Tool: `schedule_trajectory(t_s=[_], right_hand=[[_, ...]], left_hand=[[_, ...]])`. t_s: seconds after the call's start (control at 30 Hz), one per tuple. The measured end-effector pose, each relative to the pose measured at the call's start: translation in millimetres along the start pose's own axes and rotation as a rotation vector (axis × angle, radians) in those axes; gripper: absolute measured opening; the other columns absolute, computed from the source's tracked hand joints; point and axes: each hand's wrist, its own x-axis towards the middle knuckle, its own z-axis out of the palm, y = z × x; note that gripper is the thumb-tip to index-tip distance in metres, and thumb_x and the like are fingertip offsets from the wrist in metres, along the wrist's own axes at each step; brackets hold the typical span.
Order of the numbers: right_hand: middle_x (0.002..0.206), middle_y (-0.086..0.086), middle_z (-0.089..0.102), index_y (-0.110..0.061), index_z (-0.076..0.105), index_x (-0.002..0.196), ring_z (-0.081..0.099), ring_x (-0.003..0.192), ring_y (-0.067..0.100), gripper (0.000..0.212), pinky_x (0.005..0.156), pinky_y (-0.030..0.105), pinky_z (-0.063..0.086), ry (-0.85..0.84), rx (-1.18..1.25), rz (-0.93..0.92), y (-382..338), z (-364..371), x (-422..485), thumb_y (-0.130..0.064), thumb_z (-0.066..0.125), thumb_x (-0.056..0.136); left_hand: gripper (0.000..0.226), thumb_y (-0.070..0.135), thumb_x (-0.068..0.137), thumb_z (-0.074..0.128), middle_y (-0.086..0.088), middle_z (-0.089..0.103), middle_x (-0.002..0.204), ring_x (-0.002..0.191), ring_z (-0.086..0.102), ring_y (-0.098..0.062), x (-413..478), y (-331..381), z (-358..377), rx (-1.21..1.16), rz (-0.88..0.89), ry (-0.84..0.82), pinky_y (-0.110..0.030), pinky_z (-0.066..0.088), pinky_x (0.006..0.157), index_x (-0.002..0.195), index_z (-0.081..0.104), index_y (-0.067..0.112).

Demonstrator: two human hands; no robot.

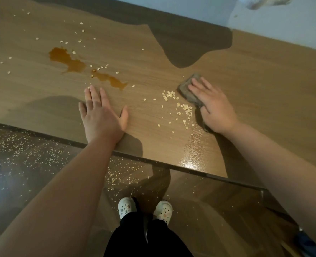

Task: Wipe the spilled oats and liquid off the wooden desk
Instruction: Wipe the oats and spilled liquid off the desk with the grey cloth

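Observation:
A brown puddle of liquid lies on the wooden desk, with a second smaller streak to its right. Loose oats are scattered over the desk, thickest just left of a grey-brown cloth. My right hand presses flat on that cloth, fingers spread over it. My left hand rests flat and empty on the desk, fingers apart, just below the smaller streak.
The desk's front edge runs diagonally across the view. Below it, many oats cover the dark floor. My feet in white clogs stand near the edge. A pale wall borders the desk's far side.

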Motion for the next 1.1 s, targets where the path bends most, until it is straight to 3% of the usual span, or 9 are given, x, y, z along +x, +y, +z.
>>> schedule_trajectory(t_s=[0.13, 0.2, 0.33, 0.4, 0.47, 0.57, 0.77, 0.97, 1.1], right_hand=[[0.16, 0.006, 0.025, -0.012, 0.034, 0.151, 0.014, 0.15, 0.026, 0.062, 0.122, 0.047, 0.012, 0.206, 0.009, 0.382, 8.0, 0.4, 3.9, -0.003, 0.041, 0.09], [0.16, 0.007, 0.026, -0.011, 0.035, 0.151, 0.014, 0.15, 0.027, 0.064, 0.122, 0.044, 0.011, 0.2, 0.009, 0.349, -19.0, 10.1, -2.9, -0.003, 0.043, 0.088], [0.158, -0.004, 0.023, -0.018, 0.033, 0.151, 0.007, 0.148, 0.01, 0.065, 0.121, 0.036, 0.001, 0.014, 0.085, 0.026, -35.0, 11.5, -24.2, -0.01, 0.032, 0.086], [0.158, -0.004, 0.025, -0.02, 0.035, 0.15, 0.01, 0.148, 0.01, 0.065, 0.123, 0.043, 0.003, 0.051, 0.098, 0.096, -7.5, 3.7, -20.2, -0.005, 0.033, 0.086], [0.159, 0.0, 0.027, -0.016, 0.037, 0.15, 0.014, 0.15, 0.018, 0.064, 0.122, 0.048, 0.009, 0.179, 0.126, 0.34, 12.7, -4.0, -15.0, 0.001, 0.039, 0.088], [0.16, 0.005, 0.026, -0.011, 0.034, 0.151, 0.014, 0.15, 0.025, 0.064, 0.122, 0.046, 0.013, 0.288, 0.049, 0.576, -11.7, 7.2, -19.8, -0.001, 0.043, 0.089], [0.161, -0.003, 0.019, -0.019, 0.026, 0.153, 0.005, 0.15, 0.014, 0.067, 0.122, 0.04, 0.001, 0.081, 0.032, 0.257, -38.9, 18.0, -50.8, -0.004, 0.039, 0.089], [0.163, 0.007, 0.016, -0.012, 0.02, 0.155, 0.006, 0.151, 0.026, 0.067, 0.123, 0.047, 0.007, 0.254, -0.079, 0.739, -62.3, 29.6, -49.7, -0.013, 0.039, 0.09], [0.164, 0.004, 0.005, -0.014, 0.011, 0.156, -0.003, 0.151, 0.023, 0.069, 0.122, 0.041, -0.002, 0.137, -0.099, 0.572, -101.0, 43.2, -41.2, -0.019, 0.04, 0.094]], left_hand=[[0.085, 0.056, 0.095, 0.036, -0.019, 0.003, 0.162, 0.151, -0.002, -0.029, -0.4, 0.2, 0.5, 0.004, 0.002, 0.004, -0.048, 0.004, 0.121, 0.155, 0.009, 0.002], [0.085, 0.055, 0.095, 0.035, -0.02, 0.003, 0.162, 0.151, -0.002, -0.029, -0.7, 0.7, 0.0, 0.0, 0.004, 0.001, -0.048, 0.004, 0.121, 0.155, 0.009, 0.002], [0.085, 0.055, 0.094, 0.035, -0.02, 0.003, 0.162, 0.151, -0.003, -0.029, -0.1, 0.4, -0.9, -0.012, 0.001, -0.001, -0.048, 0.003, 0.121, 0.155, 0.008, 0.002], [0.085, 0.055, 0.094, 0.036, -0.02, 0.003, 0.162, 0.151, -0.003, -0.029, -0.6, 0.5, -0.5, -0.014, 0.002, -0.003, -0.048, 0.003, 0.121, 0.155, 0.008, 0.002], [0.085, 0.055, 0.094, 0.037, -0.02, 0.003, 0.162, 0.151, -0.002, -0.029, -0.4, 0.9, 0.2, -0.016, 0.003, 0.001, -0.047, 0.003, 0.121, 0.155, 0.009, 0.002], [0.085, 0.054, 0.094, 0.038, -0.02, 0.004, 0.162, 0.151, -0.002, -0.029, 0.0, 1.2, -0.1, -0.018, 0.008, 0.001, -0.048, 0.003, 0.121, 0.155, 0.009, 0.002], [0.085, 0.054, 0.095, 0.036, -0.019, 0.002, 0.163, 0.151, -0.004, -0.029, -0.7, -0.5, 0.0, -0.023, 0.007, -0.01, -0.047, 0.002, 0.121, 0.155, 0.007, 0.002], [0.085, 0.056, 0.094, 0.031, -0.017, -0.003, 0.163, 0.151, -0.007, -0.028, 1.8, -0.8, 0.3, 0.002, -0.006, -0.031, -0.047, 0.001, 0.121, 0.156, 0.003, 0.005], [0.084, 0.057, 0.095, 0.024, -0.019, -0.003, 0.162, 0.151, -0.006, -0.029, -0.7, 0.1, -3.6, 0.032, 0.017, -0.047, -0.049, 0.003, 0.122, 0.155, 0.001, 0.003]])
